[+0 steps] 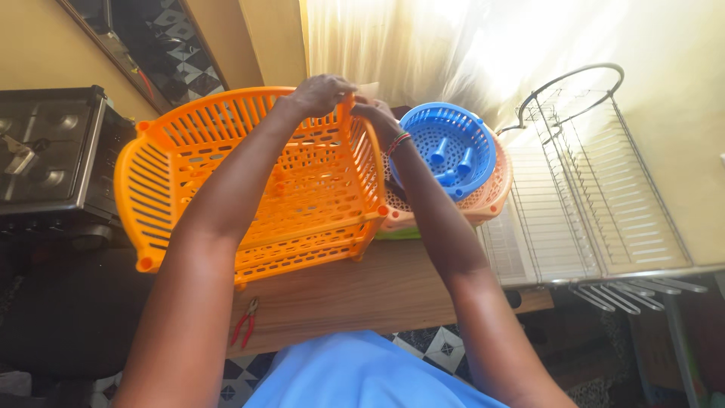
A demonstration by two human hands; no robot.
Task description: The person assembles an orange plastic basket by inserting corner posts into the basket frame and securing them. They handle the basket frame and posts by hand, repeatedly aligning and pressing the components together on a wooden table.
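A large orange slatted plastic basket (189, 151) stands on the wooden table (362, 291), tipped so that its open side faces me. My left hand (321, 92) grips the top of its far right rim. My right hand (380, 117) touches the same corner from the right, with a beaded band on its wrist. Just right of the basket lies a round blue plastic tray (449, 143) with short pegs, stacked on a peach-coloured basket (491, 198).
A metal wire dish rack (596, 189) takes up the right side. A black gas stove (49, 151) stands at the left. Small red-handled pliers (245, 321) lie near the table's front edge. A bright curtain hangs behind.
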